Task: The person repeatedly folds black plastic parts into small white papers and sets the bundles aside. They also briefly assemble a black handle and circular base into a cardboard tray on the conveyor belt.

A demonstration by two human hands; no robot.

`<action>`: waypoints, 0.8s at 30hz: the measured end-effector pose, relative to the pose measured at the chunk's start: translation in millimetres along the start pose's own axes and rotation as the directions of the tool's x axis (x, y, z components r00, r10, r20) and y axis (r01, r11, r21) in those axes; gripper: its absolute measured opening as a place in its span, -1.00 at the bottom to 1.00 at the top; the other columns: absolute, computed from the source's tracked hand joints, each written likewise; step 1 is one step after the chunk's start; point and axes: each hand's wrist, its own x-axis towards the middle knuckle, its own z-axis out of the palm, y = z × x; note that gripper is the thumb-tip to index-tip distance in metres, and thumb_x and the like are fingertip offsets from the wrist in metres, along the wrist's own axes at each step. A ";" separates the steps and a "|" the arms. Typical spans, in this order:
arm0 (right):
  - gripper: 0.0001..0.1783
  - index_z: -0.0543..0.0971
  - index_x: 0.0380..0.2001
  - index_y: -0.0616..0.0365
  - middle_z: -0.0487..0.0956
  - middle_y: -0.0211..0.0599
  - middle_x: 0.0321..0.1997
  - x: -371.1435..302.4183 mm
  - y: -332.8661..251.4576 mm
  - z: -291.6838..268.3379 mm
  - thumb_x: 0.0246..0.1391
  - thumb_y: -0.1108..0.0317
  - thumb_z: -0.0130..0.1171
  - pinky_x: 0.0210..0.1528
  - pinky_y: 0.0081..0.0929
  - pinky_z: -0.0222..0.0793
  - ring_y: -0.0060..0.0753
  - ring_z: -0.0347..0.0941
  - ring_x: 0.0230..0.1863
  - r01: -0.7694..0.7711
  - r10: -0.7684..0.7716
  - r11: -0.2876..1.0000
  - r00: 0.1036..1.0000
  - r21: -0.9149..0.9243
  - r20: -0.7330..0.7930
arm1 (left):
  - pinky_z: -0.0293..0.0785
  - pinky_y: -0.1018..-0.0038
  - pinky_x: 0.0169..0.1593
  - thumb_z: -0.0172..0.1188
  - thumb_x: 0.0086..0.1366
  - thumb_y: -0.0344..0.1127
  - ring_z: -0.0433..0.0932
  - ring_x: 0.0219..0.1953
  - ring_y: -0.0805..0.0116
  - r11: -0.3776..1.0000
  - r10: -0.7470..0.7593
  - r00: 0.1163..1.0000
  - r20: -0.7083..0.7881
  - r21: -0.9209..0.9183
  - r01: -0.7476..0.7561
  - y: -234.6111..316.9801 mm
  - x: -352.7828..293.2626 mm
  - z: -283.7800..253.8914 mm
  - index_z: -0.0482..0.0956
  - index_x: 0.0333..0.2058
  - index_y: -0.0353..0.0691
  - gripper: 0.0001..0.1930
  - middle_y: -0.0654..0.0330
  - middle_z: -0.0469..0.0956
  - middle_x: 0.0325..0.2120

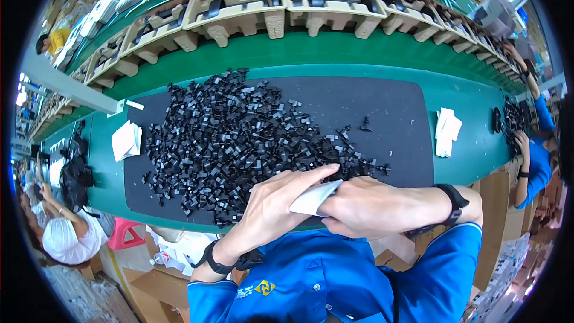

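Green bench [478, 143] spans my feed, its far side lined by a row of beige trays [326, 21], dark fittings sitting in them. On the bench I note a dark mat [397, 107] with rounded corners. A heap of small black parts [221, 137] covers its left and middle, thinning out toward the right. Left hand [269, 203] hangs over the heap's near side, fingers stretched rightward; its underside is turned from me, so I cannot tell whether it grips. Right hand [362, 206] is beside it, fingers curled, clamped on a white slip [314, 199]. White papers [126, 141] lie across the mat's left edge; I log a second stack [446, 133] on bare bench, just beside the right edge. The slip sits tilted between both hands, above the mat's near side. Dark wristband [454, 203] on the right arm. Smallest I can pick out: one stray part [366, 124], lying apart from the heap.
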 end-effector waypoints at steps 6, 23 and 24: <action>-0.89 0.46 -0.45 0.34 0.49 0.02 -0.63 5.0 0.9 11.3 -0.05 0.48 0.07 -0.60 -0.20 0.41 0.03 0.50 -0.59 -0.052 0.059 0.992 0.996 -0.118 0.059 | 0.55 0.38 -0.22 0.33 -0.11 -0.52 0.61 -0.27 0.19 0.992 0.037 0.999 -0.022 0.125 -0.034 4.7 1.5 -1.8 0.41 0.11 0.01 -0.29 0.11 0.60 -0.29; -0.71 0.53 -0.28 0.32 0.57 -0.25 -0.60 -38.1 143.4 -2.9 0.02 0.31 0.25 -0.72 -0.61 0.32 -0.56 0.51 -0.66 -0.692 0.594 0.722 0.597 0.029 -0.540 | 0.49 0.54 -0.19 0.43 -0.15 -0.58 0.59 -0.35 0.45 0.993 0.066 0.987 -0.147 -0.086 -0.079 -21.4 5.2 -10.0 0.37 0.07 -0.33 -0.28 0.19 0.60 -0.40; -0.72 0.53 -0.27 0.33 0.57 -0.25 -0.58 -31.3 141.9 -6.0 0.02 0.32 0.25 -0.72 -0.63 0.32 -0.56 0.52 -0.65 -0.671 0.628 0.732 0.598 0.117 -0.498 | 0.49 0.54 -0.19 0.43 -0.15 -0.59 0.58 -0.35 0.45 0.992 0.053 0.985 -0.164 -0.100 -0.070 -22.1 4.3 -10.1 0.37 0.07 -0.32 -0.28 0.19 0.59 -0.41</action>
